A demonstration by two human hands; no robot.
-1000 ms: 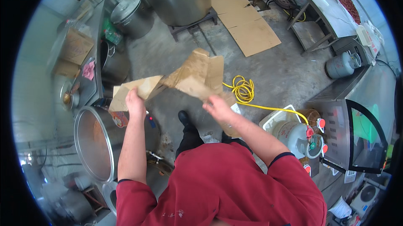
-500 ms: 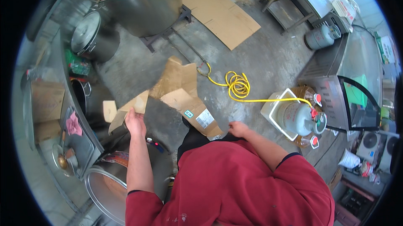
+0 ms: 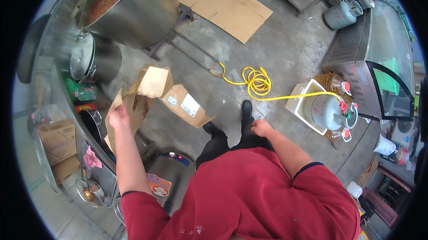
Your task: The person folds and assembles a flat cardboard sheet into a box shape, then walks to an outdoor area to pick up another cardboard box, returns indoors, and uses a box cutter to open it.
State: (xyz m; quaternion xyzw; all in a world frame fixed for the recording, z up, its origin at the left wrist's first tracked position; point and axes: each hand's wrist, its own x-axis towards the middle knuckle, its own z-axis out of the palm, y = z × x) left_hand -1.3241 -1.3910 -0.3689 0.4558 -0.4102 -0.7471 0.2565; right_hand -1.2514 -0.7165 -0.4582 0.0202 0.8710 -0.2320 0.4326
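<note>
My left hand (image 3: 119, 117) is closed on the edge of an opened brown cardboard box (image 3: 139, 106), lifted to the left of my legs. The box hangs unfolded with flaps spread apart, and one panel (image 3: 185, 105) with white and green labels sticks out toward the middle. My right hand (image 3: 261, 127) is curled closed beside my right thigh, apart from the box. Whatever its fingers may hold is hidden from above.
Flat cardboard (image 3: 232, 8) lies on the floor beyond a large steel pot (image 3: 151, 12) of reddish food. A coiled yellow hose (image 3: 258, 82) runs to a gas cylinder (image 3: 323, 110) in a white bin (image 3: 296, 90). A lidded pot (image 3: 104, 59) stands left, beside the counter.
My left hand has moved left and toward me, drawing the cardboard box away from in front of my legs. Both shoes now show. My right hand has shifted slightly right.
</note>
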